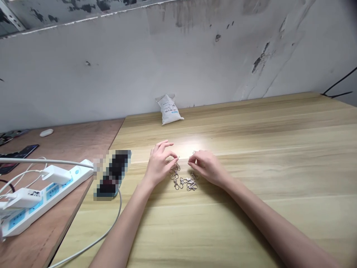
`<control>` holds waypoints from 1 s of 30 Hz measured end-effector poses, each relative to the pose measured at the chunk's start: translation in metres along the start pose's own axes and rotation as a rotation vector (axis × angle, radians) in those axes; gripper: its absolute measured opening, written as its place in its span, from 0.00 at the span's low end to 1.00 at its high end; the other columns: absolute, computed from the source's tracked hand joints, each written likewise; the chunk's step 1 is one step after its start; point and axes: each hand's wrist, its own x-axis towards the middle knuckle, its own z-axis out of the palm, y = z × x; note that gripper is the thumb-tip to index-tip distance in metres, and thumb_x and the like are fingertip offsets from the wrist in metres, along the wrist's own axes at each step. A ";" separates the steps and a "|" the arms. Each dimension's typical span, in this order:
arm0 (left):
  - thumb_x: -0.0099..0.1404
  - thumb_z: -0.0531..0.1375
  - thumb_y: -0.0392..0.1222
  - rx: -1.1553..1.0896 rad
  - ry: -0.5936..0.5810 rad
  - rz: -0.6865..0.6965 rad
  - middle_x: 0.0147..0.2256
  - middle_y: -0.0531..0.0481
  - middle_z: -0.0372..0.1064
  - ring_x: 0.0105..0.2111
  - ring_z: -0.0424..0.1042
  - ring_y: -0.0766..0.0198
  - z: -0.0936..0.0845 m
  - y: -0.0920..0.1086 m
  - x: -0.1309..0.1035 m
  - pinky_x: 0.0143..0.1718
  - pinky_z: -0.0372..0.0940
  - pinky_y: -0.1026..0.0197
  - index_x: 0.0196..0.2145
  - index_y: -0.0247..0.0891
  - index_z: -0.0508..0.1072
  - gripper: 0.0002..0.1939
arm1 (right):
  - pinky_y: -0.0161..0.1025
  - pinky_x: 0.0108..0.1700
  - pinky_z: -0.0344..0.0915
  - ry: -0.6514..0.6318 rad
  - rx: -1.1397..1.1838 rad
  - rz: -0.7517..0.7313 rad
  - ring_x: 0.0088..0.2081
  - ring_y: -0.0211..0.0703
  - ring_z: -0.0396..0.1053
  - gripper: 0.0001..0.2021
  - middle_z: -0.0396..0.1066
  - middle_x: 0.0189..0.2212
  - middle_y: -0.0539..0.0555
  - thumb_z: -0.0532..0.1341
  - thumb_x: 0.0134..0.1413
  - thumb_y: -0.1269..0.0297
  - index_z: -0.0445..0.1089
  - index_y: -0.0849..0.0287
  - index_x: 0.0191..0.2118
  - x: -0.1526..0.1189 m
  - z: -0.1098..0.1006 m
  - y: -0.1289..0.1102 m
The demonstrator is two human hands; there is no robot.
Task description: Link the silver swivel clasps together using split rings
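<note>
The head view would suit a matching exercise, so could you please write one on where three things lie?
Things:
1. White packet
2. Metal clasps
3. Power strip

Places:
A. On the reddish-brown surface at left
B. Toward the back of the pale table, near the wall
C. Close to the left hand and right hand

Pairs: 1-B; 2-C; 3-A

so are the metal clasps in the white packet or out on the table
Out: the metal clasps lie clustered on the table near the left hand and right hand, apart from the white packet. Its contents are hidden.
</note>
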 end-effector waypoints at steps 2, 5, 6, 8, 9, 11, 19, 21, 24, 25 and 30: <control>0.62 0.63 0.38 0.017 -0.017 -0.043 0.52 0.46 0.69 0.58 0.60 0.49 0.002 -0.004 -0.001 0.56 0.58 0.41 0.30 0.41 0.76 0.03 | 0.40 0.37 0.59 0.002 -0.074 -0.042 0.33 0.42 0.66 0.05 0.71 0.29 0.52 0.59 0.60 0.70 0.70 0.58 0.32 0.000 0.003 -0.002; 0.62 0.63 0.38 0.048 -0.058 -0.074 0.53 0.46 0.69 0.58 0.60 0.48 0.004 -0.007 -0.002 0.56 0.57 0.41 0.30 0.41 0.76 0.03 | 0.41 0.41 0.59 -0.012 -0.161 -0.099 0.37 0.44 0.66 0.06 0.71 0.34 0.54 0.58 0.62 0.67 0.72 0.59 0.37 0.000 0.008 -0.008; 0.63 0.62 0.39 0.055 -0.070 -0.077 0.53 0.46 0.69 0.59 0.60 0.48 0.004 -0.006 -0.002 0.56 0.57 0.41 0.30 0.41 0.76 0.03 | 0.42 0.42 0.58 -0.021 -0.187 -0.112 0.38 0.44 0.66 0.06 0.71 0.35 0.55 0.58 0.62 0.66 0.72 0.59 0.39 0.000 0.010 -0.011; 0.63 0.62 0.39 0.059 -0.085 -0.086 0.53 0.47 0.69 0.59 0.59 0.49 0.004 -0.005 -0.002 0.56 0.57 0.42 0.30 0.41 0.76 0.04 | 0.42 0.44 0.58 -0.027 -0.244 -0.120 0.38 0.44 0.66 0.07 0.71 0.35 0.55 0.58 0.62 0.65 0.73 0.58 0.40 0.002 0.014 -0.016; 0.63 0.62 0.39 0.056 -0.087 -0.091 0.53 0.47 0.69 0.59 0.59 0.49 0.004 -0.005 -0.002 0.56 0.57 0.43 0.30 0.42 0.76 0.04 | 0.42 0.45 0.58 -0.023 -0.276 -0.115 0.38 0.44 0.66 0.07 0.71 0.34 0.54 0.58 0.63 0.65 0.73 0.58 0.40 0.003 0.015 -0.019; 0.63 0.62 0.39 0.050 -0.077 -0.105 0.53 0.48 0.69 0.59 0.59 0.50 0.004 -0.005 -0.003 0.57 0.57 0.44 0.31 0.42 0.76 0.03 | 0.43 0.46 0.57 -0.015 -0.343 -0.101 0.37 0.44 0.65 0.08 0.71 0.33 0.54 0.58 0.63 0.65 0.74 0.58 0.38 0.005 0.019 -0.024; 0.63 0.62 0.39 0.031 -0.031 -0.113 0.52 0.49 0.69 0.59 0.59 0.51 0.005 -0.011 -0.003 0.56 0.57 0.45 0.31 0.43 0.76 0.03 | 0.44 0.45 0.56 -0.105 -0.612 -0.159 0.35 0.45 0.65 0.09 0.71 0.32 0.55 0.56 0.63 0.68 0.72 0.60 0.33 0.012 0.031 -0.039; 0.63 0.62 0.40 0.026 -0.026 -0.110 0.52 0.49 0.69 0.59 0.59 0.51 0.006 -0.010 -0.003 0.56 0.57 0.46 0.31 0.43 0.76 0.03 | 0.44 0.44 0.57 -0.133 -0.624 -0.155 0.35 0.45 0.66 0.09 0.71 0.32 0.56 0.55 0.62 0.71 0.71 0.60 0.33 0.015 0.031 -0.039; 0.64 0.62 0.40 0.007 -0.018 -0.110 0.52 0.48 0.70 0.59 0.60 0.52 0.008 -0.010 -0.005 0.56 0.56 0.46 0.31 0.42 0.75 0.03 | 0.43 0.45 0.59 -0.158 -0.510 -0.061 0.36 0.44 0.67 0.07 0.71 0.31 0.54 0.58 0.57 0.73 0.70 0.59 0.29 0.018 0.029 -0.034; 0.64 0.62 0.40 -0.004 -0.016 -0.112 0.51 0.48 0.70 0.59 0.60 0.52 0.009 -0.011 -0.005 0.56 0.57 0.46 0.31 0.42 0.75 0.03 | 0.43 0.46 0.59 -0.167 -0.447 -0.033 0.37 0.44 0.67 0.06 0.71 0.32 0.53 0.59 0.56 0.73 0.70 0.59 0.29 0.018 0.028 -0.031; 0.63 0.63 0.41 -0.064 0.011 -0.109 0.50 0.50 0.70 0.58 0.60 0.53 0.015 -0.014 -0.007 0.55 0.57 0.47 0.31 0.43 0.76 0.03 | 0.48 0.49 0.61 -0.050 -0.187 0.044 0.41 0.45 0.68 0.04 0.70 0.38 0.54 0.58 0.60 0.67 0.70 0.56 0.34 0.015 0.016 -0.010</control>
